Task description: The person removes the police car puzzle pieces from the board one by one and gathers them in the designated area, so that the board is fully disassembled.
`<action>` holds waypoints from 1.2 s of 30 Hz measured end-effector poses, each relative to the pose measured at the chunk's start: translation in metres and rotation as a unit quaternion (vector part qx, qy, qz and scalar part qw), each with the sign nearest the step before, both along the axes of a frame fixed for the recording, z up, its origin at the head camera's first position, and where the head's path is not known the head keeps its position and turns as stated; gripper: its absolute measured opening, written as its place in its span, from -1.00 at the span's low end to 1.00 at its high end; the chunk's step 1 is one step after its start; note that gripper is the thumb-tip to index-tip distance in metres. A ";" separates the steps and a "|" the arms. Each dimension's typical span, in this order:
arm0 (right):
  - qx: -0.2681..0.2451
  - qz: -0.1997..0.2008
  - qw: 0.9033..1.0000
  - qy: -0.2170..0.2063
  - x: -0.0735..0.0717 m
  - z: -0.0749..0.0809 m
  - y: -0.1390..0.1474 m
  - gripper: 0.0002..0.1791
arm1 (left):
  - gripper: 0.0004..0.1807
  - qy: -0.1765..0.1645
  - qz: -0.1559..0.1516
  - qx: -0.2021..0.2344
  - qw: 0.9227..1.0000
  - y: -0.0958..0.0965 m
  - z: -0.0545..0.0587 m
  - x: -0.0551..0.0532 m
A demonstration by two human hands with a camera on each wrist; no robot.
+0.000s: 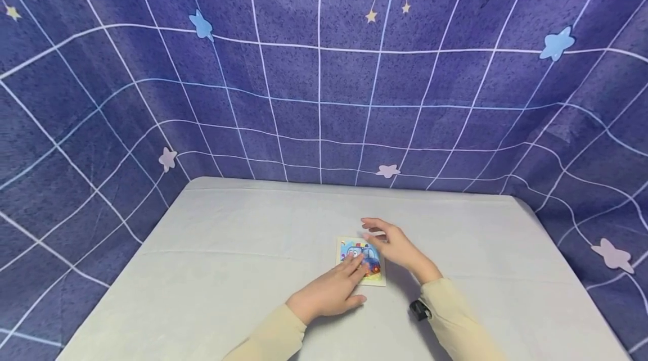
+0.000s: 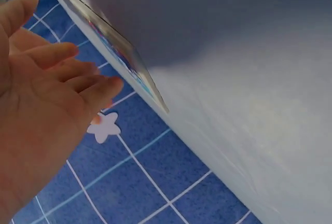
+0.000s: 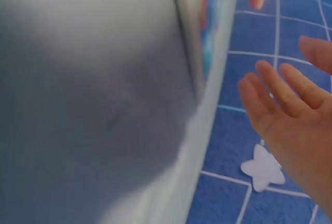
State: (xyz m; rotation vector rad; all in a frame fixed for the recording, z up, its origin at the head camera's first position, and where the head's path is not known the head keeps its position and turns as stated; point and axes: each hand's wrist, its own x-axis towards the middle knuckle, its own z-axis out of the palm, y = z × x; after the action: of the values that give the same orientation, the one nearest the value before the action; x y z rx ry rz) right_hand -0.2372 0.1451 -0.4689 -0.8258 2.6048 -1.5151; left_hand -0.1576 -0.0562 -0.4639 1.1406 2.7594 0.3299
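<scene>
A small square picture board (image 1: 376, 278) with a pale frame and a colourful cartoon car lies flat on the table. My left hand (image 1: 331, 290) is over its lower left part, fingers extended and covering some of the picture. In the left wrist view the fingers of this left hand (image 2: 57, 84) reach over the board (image 2: 124, 47), which appears edge-on. My right hand (image 1: 397, 246) hovers by the board's upper right corner, fingers loosely bent and holding nothing. The right wrist view shows the right hand (image 3: 295, 99) apart from the board (image 3: 194, 32).
The table (image 1: 243, 226) has a whitish cloth over it. Blue cloth (image 1: 293, 80) with a grid of pale lines and stars hangs behind and at both sides. A black device (image 1: 419, 310) sits at the right wrist, below the sleeve.
</scene>
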 end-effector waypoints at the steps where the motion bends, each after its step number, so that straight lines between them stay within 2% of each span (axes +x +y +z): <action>1: 0.004 0.007 1.000 -0.010 -0.001 -0.002 -0.002 -0.55 | -0.28 -0.007 -0.001 -0.006 1.000 0.001 0.000 0.000; 9: 0.045 0.069 0.995 -0.057 -0.013 -0.005 -0.015 -0.57 | -0.27 -0.018 0.001 -0.051 0.999 0.007 -0.001 0.000; 14: 0.087 0.087 0.991 -0.049 -0.018 -0.003 -0.023 -0.57 | -0.27 -0.026 0.001 -0.065 0.998 0.007 -0.003 0.000; 21: 0.121 0.087 0.988 -0.042 -0.024 -0.001 -0.027 -0.63 | -0.27 -0.037 0.000 -0.067 0.997 0.007 -0.002 -0.002; 36: 0.116 0.078 0.988 -0.058 -0.027 -0.007 -0.027 -0.77 | -0.27 -0.042 0.018 -0.055 0.997 0.005 -0.006 -0.004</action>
State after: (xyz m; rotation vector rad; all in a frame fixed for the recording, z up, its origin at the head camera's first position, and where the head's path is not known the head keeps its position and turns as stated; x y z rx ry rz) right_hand -0.2638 0.1180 -0.4755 -0.8668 2.5035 -1.1569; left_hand -0.1619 -0.0512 -0.4698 1.0266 2.6910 0.2217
